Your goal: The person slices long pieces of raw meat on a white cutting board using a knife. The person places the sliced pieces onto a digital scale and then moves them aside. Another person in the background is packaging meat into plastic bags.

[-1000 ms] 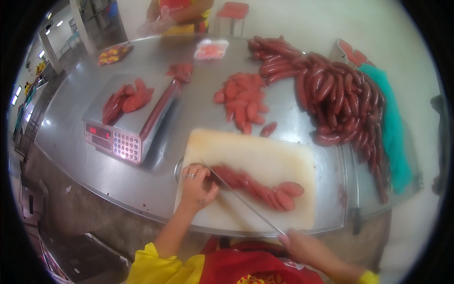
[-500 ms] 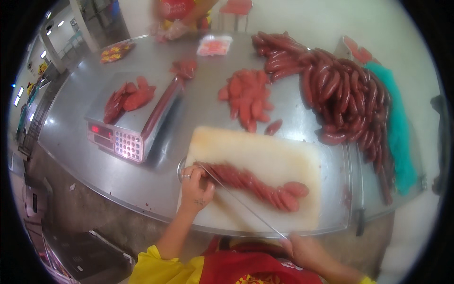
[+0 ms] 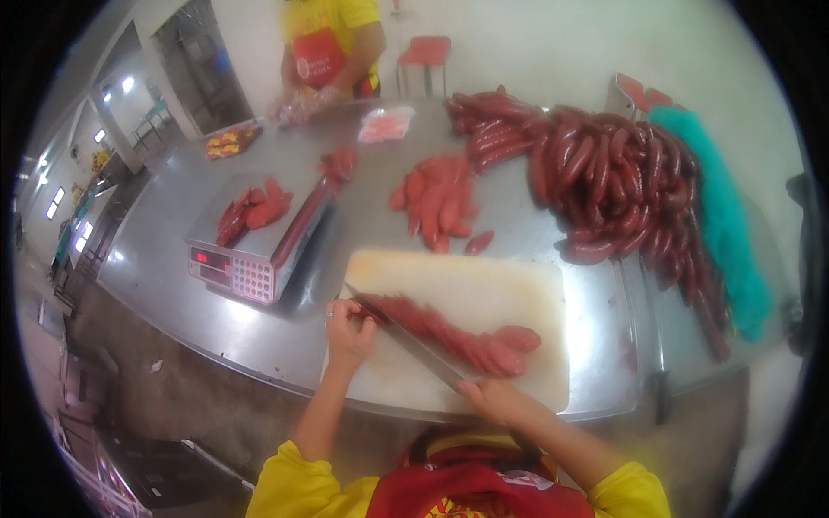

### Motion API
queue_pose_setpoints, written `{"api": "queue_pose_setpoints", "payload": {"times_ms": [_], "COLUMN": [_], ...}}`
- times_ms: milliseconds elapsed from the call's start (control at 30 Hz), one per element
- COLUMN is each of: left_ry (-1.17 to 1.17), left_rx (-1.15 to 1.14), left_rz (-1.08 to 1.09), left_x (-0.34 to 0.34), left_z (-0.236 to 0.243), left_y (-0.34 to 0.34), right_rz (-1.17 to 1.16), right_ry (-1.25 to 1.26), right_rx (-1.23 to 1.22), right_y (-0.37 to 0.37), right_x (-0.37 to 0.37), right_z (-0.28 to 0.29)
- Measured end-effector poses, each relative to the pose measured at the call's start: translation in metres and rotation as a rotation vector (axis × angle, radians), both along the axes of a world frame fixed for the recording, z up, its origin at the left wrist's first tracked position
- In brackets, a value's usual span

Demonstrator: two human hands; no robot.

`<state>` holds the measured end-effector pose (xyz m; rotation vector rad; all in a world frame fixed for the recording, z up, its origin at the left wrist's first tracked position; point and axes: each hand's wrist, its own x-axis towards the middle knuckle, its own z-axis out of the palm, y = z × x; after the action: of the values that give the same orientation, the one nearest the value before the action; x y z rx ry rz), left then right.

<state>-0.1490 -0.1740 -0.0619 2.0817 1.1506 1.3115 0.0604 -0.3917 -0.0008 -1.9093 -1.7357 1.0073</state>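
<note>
My right hand (image 3: 494, 401) grips the handle of a long knife (image 3: 413, 344), whose blade slants up and left across a white cutting board (image 3: 466, 274). The blade lies at the left end of a row of sliced red sausage (image 3: 484, 349); the slices lean on one another toward the right. Curled fingers of my left hand (image 3: 349, 337) hold the uncut end of the sausage beside the blade tip. That end is mostly hidden under the fingers. Beyond the board lies a heap of cut sausage pieces (image 3: 436, 200), with one loose piece (image 3: 478, 243) near it.
A large pile of dark red linked sausages (image 3: 604, 181) fills the right of the metal table (image 3: 155, 259), beside a green cloth (image 3: 730, 233). On the left, a scale (image 3: 231, 274) bears sausage pieces (image 3: 253, 211). A white packet (image 3: 386, 125) lies behind. A co-worker (image 3: 332, 52) stands across the table.
My right hand has pushed the knife forward and left, so its tip reaches past my left hand. The view has tilted up, showing more of the co-worker.
</note>
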Motion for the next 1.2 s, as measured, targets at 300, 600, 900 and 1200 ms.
{"api": "queue_pose_setpoints", "payload": {"times_ms": [300,600,900,1200], "left_ry": [-0.014,0.252,0.424,0.373], "left_rx": [-0.203,-0.024,-0.284,-0.034], "left_rz": [-0.006,-0.147,0.47,0.242], "left_x": [0.089,0.142,0.204,0.215], "left_z": [-0.008,0.021,0.047,0.019], "left_y": [-0.008,-0.141,-0.137,0.004], "right_rz": [-0.475,-0.889,-0.851,-0.942], "right_ry": [0.34,0.543,0.637,0.424], "right_rx": [-0.426,-0.301,-0.074,-0.189], "right_y": [-0.215,-0.283,-0.251,-0.197], "right_x": [0.089,0.122,0.142,0.117], "right_z": [0.045,0.007,0.028,0.049]}}
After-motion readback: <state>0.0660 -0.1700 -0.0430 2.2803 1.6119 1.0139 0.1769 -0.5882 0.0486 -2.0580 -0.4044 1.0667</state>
